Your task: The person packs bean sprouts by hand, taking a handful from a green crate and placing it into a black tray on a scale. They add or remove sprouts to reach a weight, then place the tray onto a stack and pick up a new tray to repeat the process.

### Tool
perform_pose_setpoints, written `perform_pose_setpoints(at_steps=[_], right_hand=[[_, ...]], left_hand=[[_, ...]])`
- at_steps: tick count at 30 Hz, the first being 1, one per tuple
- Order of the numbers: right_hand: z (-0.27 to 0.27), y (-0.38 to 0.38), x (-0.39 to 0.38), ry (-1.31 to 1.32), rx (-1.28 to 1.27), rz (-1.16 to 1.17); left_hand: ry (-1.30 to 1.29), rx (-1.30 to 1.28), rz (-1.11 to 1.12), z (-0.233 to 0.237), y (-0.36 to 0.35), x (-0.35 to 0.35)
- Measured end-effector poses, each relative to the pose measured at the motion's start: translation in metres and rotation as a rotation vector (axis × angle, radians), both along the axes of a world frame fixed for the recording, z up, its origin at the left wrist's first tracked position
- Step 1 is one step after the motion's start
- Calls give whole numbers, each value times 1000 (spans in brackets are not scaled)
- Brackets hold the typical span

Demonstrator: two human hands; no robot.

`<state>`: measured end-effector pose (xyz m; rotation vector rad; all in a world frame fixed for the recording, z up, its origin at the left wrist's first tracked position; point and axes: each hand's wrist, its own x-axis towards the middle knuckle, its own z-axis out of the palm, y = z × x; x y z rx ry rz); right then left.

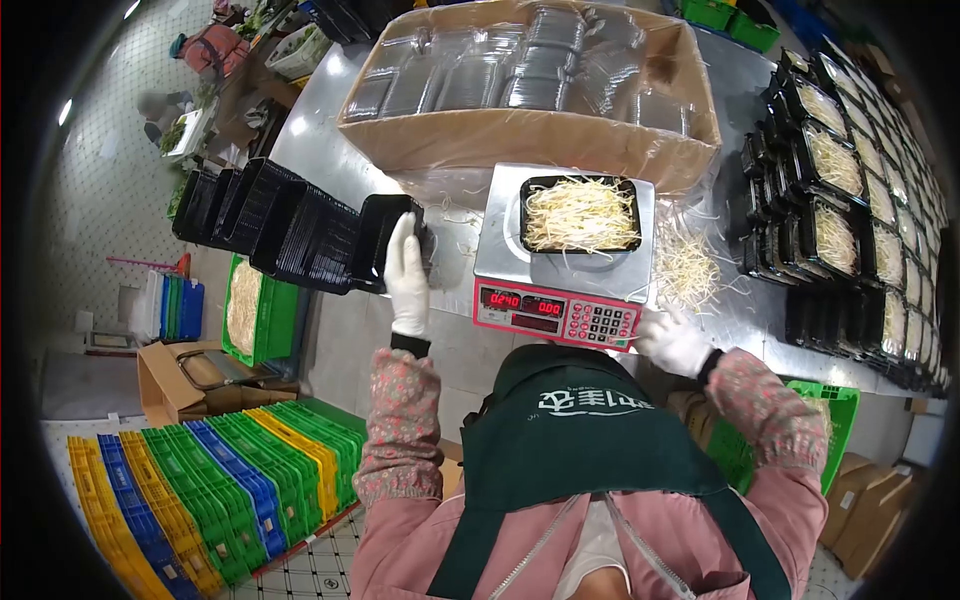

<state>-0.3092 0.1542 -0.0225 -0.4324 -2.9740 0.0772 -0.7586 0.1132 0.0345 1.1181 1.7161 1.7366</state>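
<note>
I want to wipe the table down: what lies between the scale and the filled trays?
In the head view, loose sprouts lie there on the metal table, heaped beside the scale and thinning toward the filled trays.

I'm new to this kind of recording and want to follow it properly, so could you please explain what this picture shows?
No robot is at work here: a person uses two white-gloved hands, filmed by one camera worn on the head, looking forward and down. On the metal table stands a scale bearing a black tray of pale sprouts. Loose sprouts lie beside it. Beyond is a cardboard box of dark, plastic-wrapped stacks; filled trays are piled at the right. The left hand touches the end of a row of black trays. The right hand is by the scale's near right corner; whether it holds anything is unclear.
</note>
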Motion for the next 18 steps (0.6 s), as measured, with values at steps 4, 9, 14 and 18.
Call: perform_pose_setpoints(at_steps=[4, 9, 14, 18], right_hand=[[2, 24, 69, 33, 140, -434], [71, 17, -65, 332, -173, -287], [12, 40, -46, 289, -139, -189], [17, 63, 41, 266, 5, -496]], left_hand=[[-65, -118, -35, -8, -20, -1], [338, -97, -396, 4, 27, 49], [801, -150, -617, 35, 44, 68], [864, -207, -597, 29, 41, 57]])
